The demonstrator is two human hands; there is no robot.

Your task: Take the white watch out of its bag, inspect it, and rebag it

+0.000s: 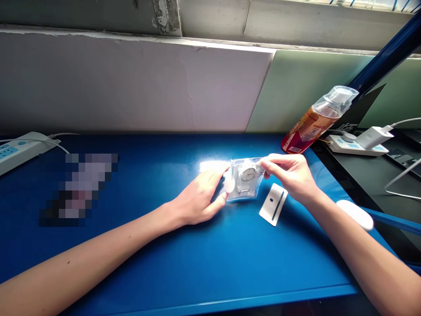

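Note:
Between my two hands is a small clear plastic bag [234, 196], held just above the blue tabletop. Inside it shows a white watch-like piece [248, 174] with a round dial, along with small pale parts too fine to name. My left hand [202, 195] grips the bag's left side between thumb and fingers, beside a whitish round piece [229, 183]. At the upper right corner, the thumb and fingertips of my right hand [291, 173] pinch the bag. Below my right hand lies a white card [273, 204] with a round hole and a dark slot.
A bottle [311, 127] with an orange-red label stands at the back right. White power strips [357, 145] sit at both sides. A white rounded object [355, 215], perhaps a mouse, lies by my right forearm. A pixelated patch [80, 188] covers something on the left of the blue table [197, 281].

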